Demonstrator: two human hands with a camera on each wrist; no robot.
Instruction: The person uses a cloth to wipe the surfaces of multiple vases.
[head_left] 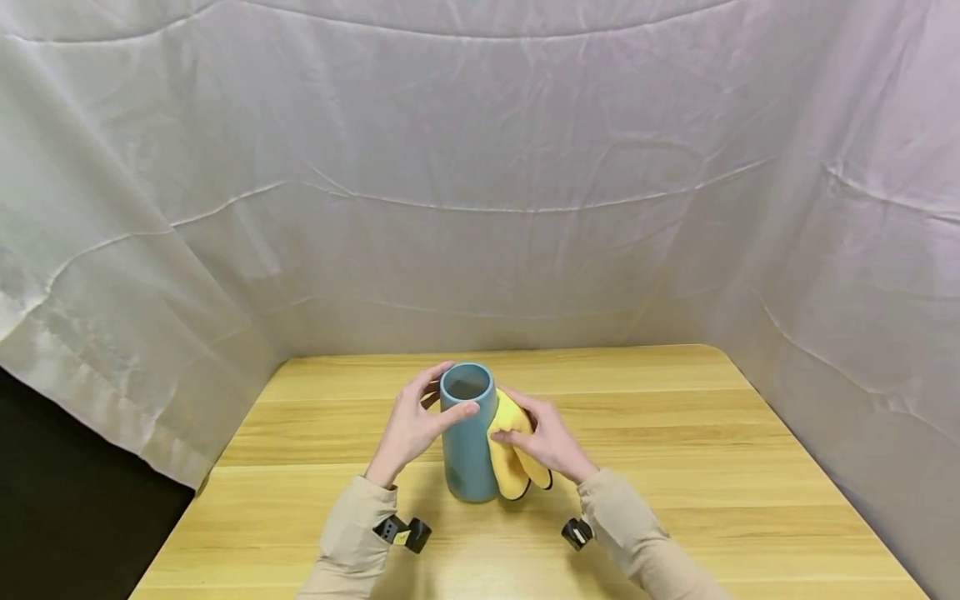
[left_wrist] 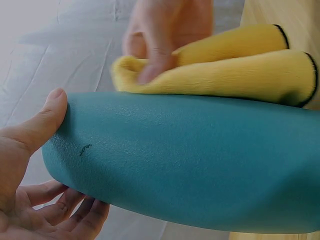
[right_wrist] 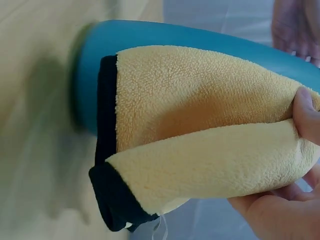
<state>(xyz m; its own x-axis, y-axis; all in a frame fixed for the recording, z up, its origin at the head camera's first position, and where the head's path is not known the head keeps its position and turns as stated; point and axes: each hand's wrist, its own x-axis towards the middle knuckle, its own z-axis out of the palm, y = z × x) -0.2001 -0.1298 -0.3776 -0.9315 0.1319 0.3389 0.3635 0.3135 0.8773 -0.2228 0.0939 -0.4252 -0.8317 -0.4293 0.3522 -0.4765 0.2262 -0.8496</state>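
Observation:
A tall blue-green vase (head_left: 468,458) stands upright on the wooden table, its round mouth facing up. My left hand (head_left: 412,421) grips it near the rim, thumb across the front and fingers round the far side. In the left wrist view a small dark mark (left_wrist: 85,149) shows on the vase's wall. My right hand (head_left: 551,437) pinches a folded yellow cloth (right_wrist: 200,165) with black edging, which hangs down against the vase's right side. Thumb and fingers of the right hand hold the cloth's upper end in the right wrist view.
The wooden table (head_left: 675,467) spreads out around the vase. Pale grey fabric (head_left: 480,258) hangs behind it and along both sides. A black area (head_left: 67,500) lies past the table's left edge. Each wrist wears a small black camera (head_left: 408,533).

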